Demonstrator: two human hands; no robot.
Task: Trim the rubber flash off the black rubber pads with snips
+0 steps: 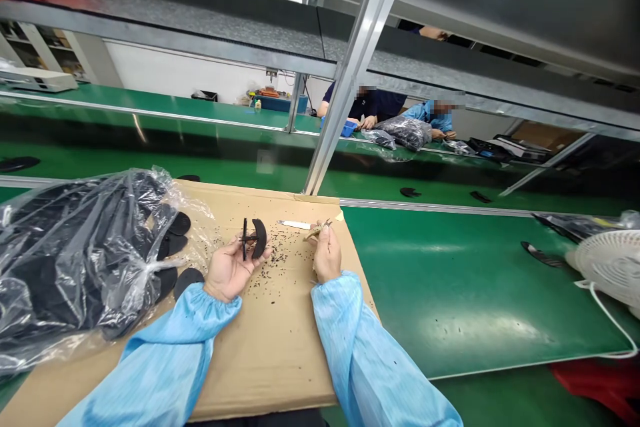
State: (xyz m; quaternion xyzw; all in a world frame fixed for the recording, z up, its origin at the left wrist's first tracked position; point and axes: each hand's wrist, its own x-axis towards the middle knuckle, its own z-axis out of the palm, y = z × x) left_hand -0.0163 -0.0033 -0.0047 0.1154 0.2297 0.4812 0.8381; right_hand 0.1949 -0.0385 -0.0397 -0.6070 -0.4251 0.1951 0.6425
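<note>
The left hand (231,270) lies palm up with the fingers partly curled, gripping a black half-moon piece (259,238) and a thin black strip (245,239) just beside it, both held above a cardboard sheet (280,360). The right hand (327,253) is closed in a pinch on a small metal tool (316,231), probably snips; the blades are too small to confirm. The half-moon piece appears to be foam or rubber and should be treated as light, soft and flexible. Take hold at its thick curved edge. Black crumbs (273,260) are scattered across the cardboard, and a white-handled craft knife (295,224) lies ahead of the right hand. On the left, a clear plastic bag (65,260) holds similar black pieces, with a loose black piece (189,282) near the left hand. The sheet rests on a green worktop (465,280), and a white fan (613,263) stands at the right.
</note>
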